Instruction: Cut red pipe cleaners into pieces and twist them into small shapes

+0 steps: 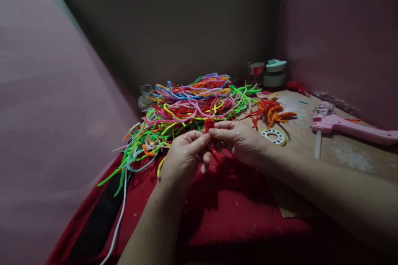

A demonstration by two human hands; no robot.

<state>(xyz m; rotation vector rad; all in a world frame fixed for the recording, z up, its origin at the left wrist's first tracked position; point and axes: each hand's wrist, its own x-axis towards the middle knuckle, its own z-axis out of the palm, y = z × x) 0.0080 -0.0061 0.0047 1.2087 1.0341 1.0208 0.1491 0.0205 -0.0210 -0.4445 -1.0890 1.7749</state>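
Note:
Both hands meet over the front of a table with a red cloth. Between their fingertips is a small red fuzzy piece of bent pipe cleaner, its top standing up above the fingers. My left hand pinches it low down from the left, its fingers curled. From the right, my right hand grips it between thumb and forefinger. The lower part of the piece is hidden by the fingers. Just behind the hands lies a large heap of many-coloured pipe cleaners.
A pink glue gun lies on a brown board at the right, near a tape roll and orange pipe cleaner pieces. A lidded container stands behind. At left, a white cable crosses a black flat object.

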